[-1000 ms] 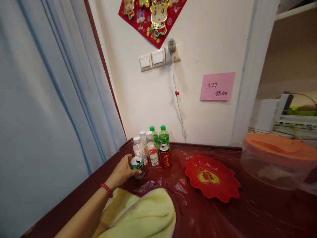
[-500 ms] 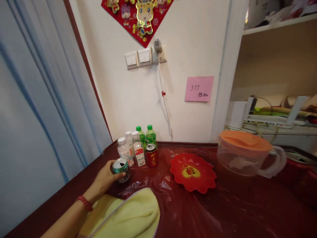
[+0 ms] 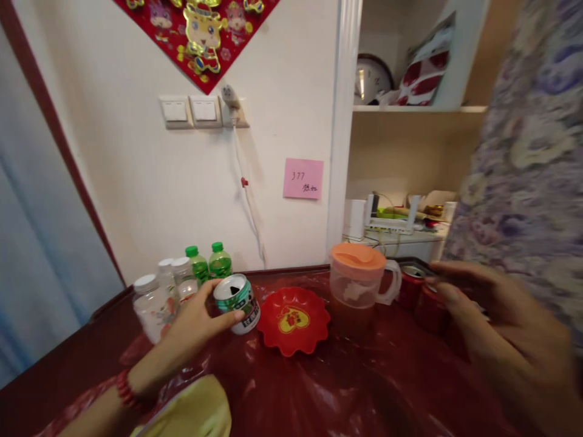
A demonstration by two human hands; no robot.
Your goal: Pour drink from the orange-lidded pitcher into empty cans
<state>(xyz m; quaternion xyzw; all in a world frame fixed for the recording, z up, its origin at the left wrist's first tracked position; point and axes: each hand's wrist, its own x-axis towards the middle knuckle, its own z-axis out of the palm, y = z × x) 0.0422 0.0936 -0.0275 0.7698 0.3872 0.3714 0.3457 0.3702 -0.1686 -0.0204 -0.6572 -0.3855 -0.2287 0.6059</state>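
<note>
My left hand point(image 3: 207, 309) is wrapped round an opened drink can point(image 3: 237, 306) with a green, white and black label, raised beside the rim of a scalloped red plate point(image 3: 294, 325). At the right, my right hand point(image 3: 505, 328) reaches toward several red drink cans point(image 3: 412, 285); its thumb and index finger are apart, and motion blurs them. Whether it touches the nearest can point(image 3: 432, 306) I cannot tell. In front of my left forearm lies a yellow cloth point(image 3: 195, 413), partly out of view.
Clear jars with white lids point(image 3: 152, 303) and green-capped bottles point(image 3: 221, 261) stand at the back left. A plastic pitcher point(image 3: 355, 279) with an orange lid stands between the plate and the red cans. Clear film covers the dark red table point(image 3: 328, 394). Patterned fabric point(image 3: 523, 121) hangs at the right.
The view has swung right. My left hand has carried the green-and-white can rightward to the plate. My right hand has come into view by the red cans.
</note>
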